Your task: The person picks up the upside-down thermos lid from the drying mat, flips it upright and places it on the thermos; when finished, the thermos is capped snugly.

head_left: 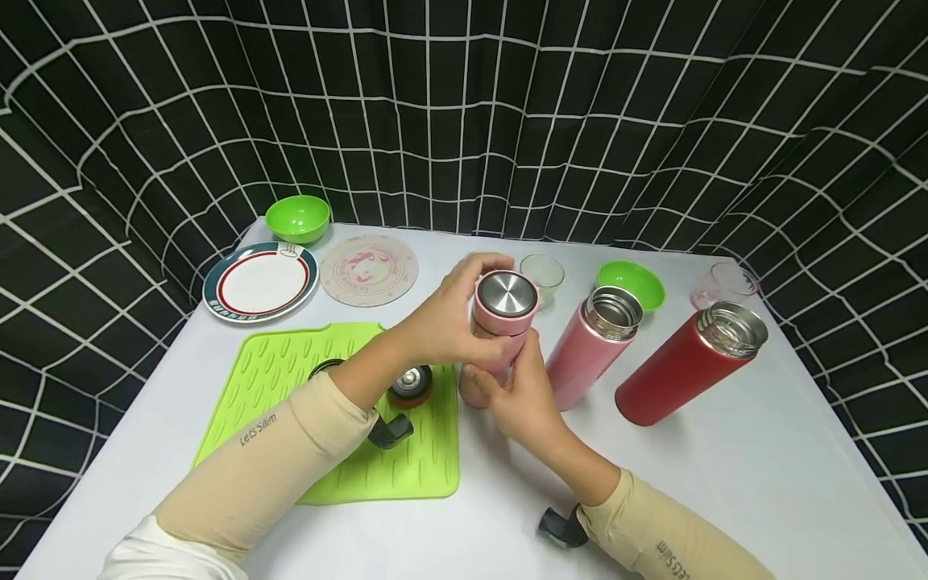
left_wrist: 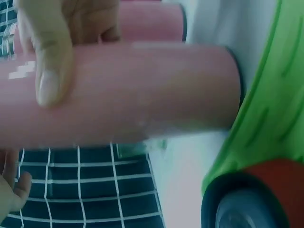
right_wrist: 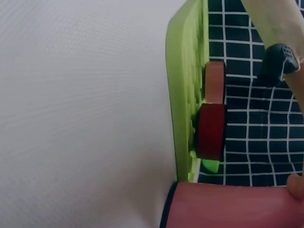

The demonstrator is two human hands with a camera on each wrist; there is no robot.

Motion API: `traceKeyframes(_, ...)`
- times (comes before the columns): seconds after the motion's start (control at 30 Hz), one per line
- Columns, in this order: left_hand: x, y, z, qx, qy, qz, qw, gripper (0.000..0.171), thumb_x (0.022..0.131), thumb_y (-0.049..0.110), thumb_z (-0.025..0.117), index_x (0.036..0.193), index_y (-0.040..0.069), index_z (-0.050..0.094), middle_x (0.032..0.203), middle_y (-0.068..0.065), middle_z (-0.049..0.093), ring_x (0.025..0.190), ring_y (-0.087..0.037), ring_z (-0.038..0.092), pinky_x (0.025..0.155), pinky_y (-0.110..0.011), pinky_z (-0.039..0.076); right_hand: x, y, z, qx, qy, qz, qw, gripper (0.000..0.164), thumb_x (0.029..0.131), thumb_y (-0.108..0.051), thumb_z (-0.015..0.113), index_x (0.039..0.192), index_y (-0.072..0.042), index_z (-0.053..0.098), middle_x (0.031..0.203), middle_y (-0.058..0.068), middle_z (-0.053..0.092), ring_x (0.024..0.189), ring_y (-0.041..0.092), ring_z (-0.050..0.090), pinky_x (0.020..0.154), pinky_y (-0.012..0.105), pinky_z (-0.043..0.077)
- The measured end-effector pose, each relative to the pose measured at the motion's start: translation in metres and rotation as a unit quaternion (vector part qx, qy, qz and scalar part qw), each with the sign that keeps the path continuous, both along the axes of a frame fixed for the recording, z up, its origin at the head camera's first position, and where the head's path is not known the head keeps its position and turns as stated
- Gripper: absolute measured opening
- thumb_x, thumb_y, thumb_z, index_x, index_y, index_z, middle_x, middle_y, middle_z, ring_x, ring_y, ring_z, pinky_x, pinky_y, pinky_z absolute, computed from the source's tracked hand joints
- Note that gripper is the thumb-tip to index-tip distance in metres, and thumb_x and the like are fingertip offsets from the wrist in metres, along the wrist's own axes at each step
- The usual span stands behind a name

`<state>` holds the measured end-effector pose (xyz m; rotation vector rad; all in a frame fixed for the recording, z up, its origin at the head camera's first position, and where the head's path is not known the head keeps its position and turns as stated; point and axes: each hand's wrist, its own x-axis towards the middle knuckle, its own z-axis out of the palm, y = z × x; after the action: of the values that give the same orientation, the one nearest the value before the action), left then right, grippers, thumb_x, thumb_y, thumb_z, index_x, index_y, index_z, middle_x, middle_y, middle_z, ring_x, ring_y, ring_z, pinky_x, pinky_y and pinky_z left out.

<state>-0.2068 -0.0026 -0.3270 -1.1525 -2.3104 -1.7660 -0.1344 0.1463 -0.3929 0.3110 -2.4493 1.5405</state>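
Observation:
A pink thermos (head_left: 474,387) with a steel-topped lid (head_left: 507,293) stands upright on the table just right of the green mat. My left hand (head_left: 458,322) holds it near the top, fingers behind the lid and thumb across the front. Lower down, my right hand (head_left: 524,396) grips the body with its thumb on the near side. In the left wrist view the pink body (left_wrist: 152,90) lies across the picture with a thumb (left_wrist: 50,85) pressed on it. Right of it stand a lidless pink thermos (head_left: 587,354) and a lidless red thermos (head_left: 677,374).
On the green mat (head_left: 428,471) lie a red lid (right_wrist: 211,130) and a pink lid (right_wrist: 214,81). Behind are a plate (head_left: 264,282), a round mat (head_left: 370,270), green bowls (head_left: 298,219) (head_left: 632,283), a clear glass (head_left: 542,274) and a pinkish glass (head_left: 725,283).

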Motion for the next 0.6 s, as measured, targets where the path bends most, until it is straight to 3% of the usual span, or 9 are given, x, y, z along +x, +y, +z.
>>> traceKeyframes(0.1, -0.0001, 0.0017, 0.0005, 0.017, 0.002, 0.012, 0.9998, 0.076, 0.067, 0.024, 0.088, 0.127, 0.009, 0.043, 0.126, -0.002, 0.048, 0.115, -0.015, 0.048, 0.1, -0.034, 0.04, -0.0005, 0.0007, 0.0023, 0.002, -0.006, -0.002, 1.0, 0.066, 0.084, -0.009, 0.077, 0.133, -0.005, 0.033, 0.13, 0.007, 0.047, 0.123, 0.018, 0.046, 0.105, 0.038, 0.036)
traceKeyframes(0.2, -0.0003, 0.0009, 0.0, 0.044, -0.003, -0.006, 0.999, 0.074, 0.069, 0.017, 0.086, 0.129, 0.006, 0.044, 0.126, -0.006, 0.051, 0.118, -0.018, 0.048, 0.103, -0.037, 0.037, 0.0001, 0.0008, 0.0022, 0.01, -0.012, -0.01, 1.0, 0.065, 0.084, -0.011, 0.077, 0.132, -0.004, 0.033, 0.13, 0.008, 0.047, 0.123, 0.019, 0.045, 0.105, 0.038, 0.036)
traceKeyframes(0.4, -0.001, -0.0022, -0.0038, 0.01, -0.013, -0.013, 0.9998, 0.075, 0.069, 0.021, 0.087, 0.13, 0.008, 0.045, 0.123, -0.001, 0.054, 0.114, -0.015, 0.05, 0.099, -0.038, 0.041, 0.0035, -0.0003, -0.0008, 0.01, -0.012, -0.009, 1.0, 0.063, 0.084, -0.008, 0.077, 0.131, -0.003, 0.034, 0.128, 0.008, 0.048, 0.123, 0.019, 0.046, 0.105, 0.039, 0.036)
traceKeyframes(0.5, -0.0032, -0.004, -0.0014, 0.021, -0.023, -0.034, 0.9989, 0.078, 0.07, 0.014, 0.084, 0.136, 0.007, 0.042, 0.125, -0.004, 0.056, 0.117, -0.016, 0.05, 0.103, -0.041, 0.037, 0.0036, -0.0008, 0.0001, 0.004, -0.014, -0.014, 1.0, 0.065, 0.083, -0.007, 0.078, 0.131, -0.004, 0.035, 0.127, 0.007, 0.05, 0.121, 0.018, 0.048, 0.104, 0.039, 0.038)
traceKeyframes(0.6, -0.0033, -0.0033, 0.0015, 0.02, -0.027, -0.022, 0.9992, 0.081, 0.069, 0.017, 0.087, 0.137, 0.008, 0.042, 0.125, -0.002, 0.056, 0.117, -0.015, 0.05, 0.102, -0.039, 0.038, 0.0022, 0.0, 0.0035, 0.002, -0.023, -0.021, 1.0, 0.066, 0.081, -0.008, 0.079, 0.131, -0.005, 0.035, 0.126, 0.006, 0.052, 0.118, 0.019, 0.051, 0.101, 0.039, 0.04)
